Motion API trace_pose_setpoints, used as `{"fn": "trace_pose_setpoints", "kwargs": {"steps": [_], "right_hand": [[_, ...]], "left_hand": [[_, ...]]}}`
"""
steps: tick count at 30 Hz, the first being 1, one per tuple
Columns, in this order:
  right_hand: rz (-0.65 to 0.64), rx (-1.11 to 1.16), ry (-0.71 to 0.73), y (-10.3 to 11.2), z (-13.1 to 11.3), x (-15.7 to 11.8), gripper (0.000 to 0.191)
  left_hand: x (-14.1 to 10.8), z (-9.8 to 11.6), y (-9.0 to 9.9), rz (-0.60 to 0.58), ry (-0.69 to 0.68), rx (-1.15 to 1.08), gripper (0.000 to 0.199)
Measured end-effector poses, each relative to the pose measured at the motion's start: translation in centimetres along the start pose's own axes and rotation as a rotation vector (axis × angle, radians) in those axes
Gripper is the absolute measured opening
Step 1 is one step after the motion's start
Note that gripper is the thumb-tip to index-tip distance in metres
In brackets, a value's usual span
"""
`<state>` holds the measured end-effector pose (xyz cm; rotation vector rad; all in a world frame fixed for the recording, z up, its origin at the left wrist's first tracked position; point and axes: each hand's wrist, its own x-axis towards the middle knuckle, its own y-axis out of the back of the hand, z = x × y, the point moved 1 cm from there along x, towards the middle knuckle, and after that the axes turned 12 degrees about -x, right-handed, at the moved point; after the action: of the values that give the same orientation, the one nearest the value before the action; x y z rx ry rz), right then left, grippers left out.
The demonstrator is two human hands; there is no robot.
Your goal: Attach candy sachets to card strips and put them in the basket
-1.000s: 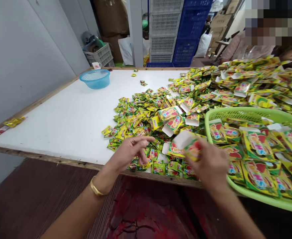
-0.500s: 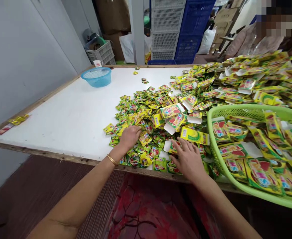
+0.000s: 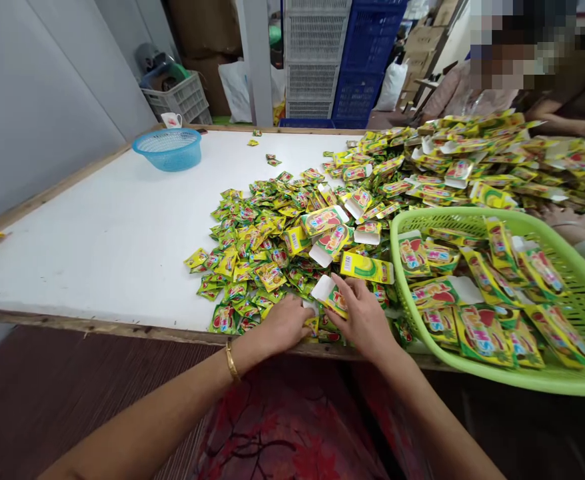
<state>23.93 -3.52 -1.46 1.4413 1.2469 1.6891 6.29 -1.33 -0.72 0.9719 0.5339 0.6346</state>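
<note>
My right hand grips a small printed carton between thumb and fingers; its white end flap stands open toward the left. Just left of it, my left hand is closed, fingers curled down among small green-and-yellow sachets near the table's front edge. Whatever those fingers hold is hidden, though a yellow sachet shows at their tips. Beyond my right hand lies a yellow carton, and further cartons rest on top of the sachet pile.
A green basket holding several cartons stands at the right, overlapping the table edge. Behind it rises a big heap of cartons, with two people at the far right. A blue basket sits at the back left of the white table.
My left hand has moved right and nearer the front edge, close to my right hand. My right hand has closed on the open-flapped carton and tilted it up. The view has shifted right.
</note>
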Motion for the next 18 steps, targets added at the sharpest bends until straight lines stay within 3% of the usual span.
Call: {"fn": "trace_pose_setpoints", "kwargs": {"steps": [5, 7, 10, 13, 15, 18], "right_hand": [[0.048, 0.005, -0.024, -0.1, -0.3, -1.4, 0.053], [0.074, 0.022, -0.048, 0.3, -0.4, -1.6, 0.054], [0.118, 0.026, -0.058, 0.7, -0.7, -1.7, 0.055], [0.083, -0.055, 0.009, 0.7, -1.9, -1.6, 0.052], [0.065, -0.090, 0.040, 0.4, -3.2, -1.3, 0.052], [0.086, -0.101, 0.022, 0.1, -5.0, -0.9, 0.055]], "left_hand": [[-0.8, 0.5, 0.5, 0.067, -0.071, -0.151, 0.003], [-1.0, -0.3, 0.8, 0.203, 0.015, -0.419, 0.004], [-1.2, -2.1, 1.8, 0.491, 0.214, -1.012, 0.015], [-1.4, -2.7, 2.8, 0.606, 0.281, -1.485, 0.031], [-1.3, -2.3, 3.1, 0.674, 0.282, -1.542, 0.034], [-0.9, -1.2, 2.8, 0.887, 0.258, -1.243, 0.025]]}}
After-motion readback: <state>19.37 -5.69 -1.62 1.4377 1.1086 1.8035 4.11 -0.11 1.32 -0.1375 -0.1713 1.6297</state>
